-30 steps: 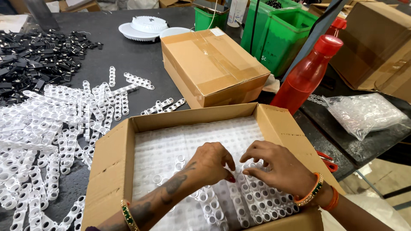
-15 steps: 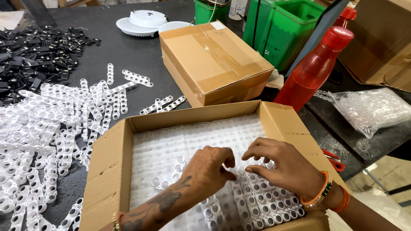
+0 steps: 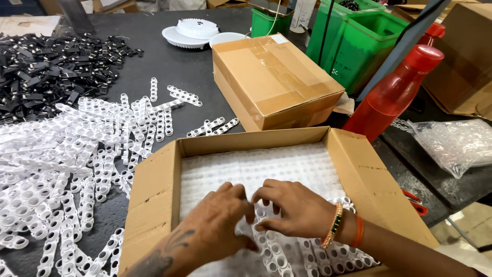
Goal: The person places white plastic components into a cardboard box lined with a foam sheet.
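- The left hand (image 3: 218,225) and the right hand (image 3: 294,210) were together inside the open cardboard box (image 3: 154,190), at about 6 o'clock of the view.
- Both had the fingers curled narrow, pinching white perforated strips (image 3: 279,254) that lay on the white layer in the box; the exact grip was partly hidden.
- To do this well, I think each strip should lie flat and straight beside its neighbour, with no overlap.
- At 9 o'clock, a big loose pile of white strips (image 3: 61,164) covered the dark table (image 3: 179,66).
- At 10 o'clock lay a heap of black parts (image 3: 51,66).
- At 12 o'clock stood a taped closed carton (image 3: 274,79), close behind the box.
- At 2 o'clock, a red bottle (image 3: 394,95) stood just beside the box corner and could be knocked.
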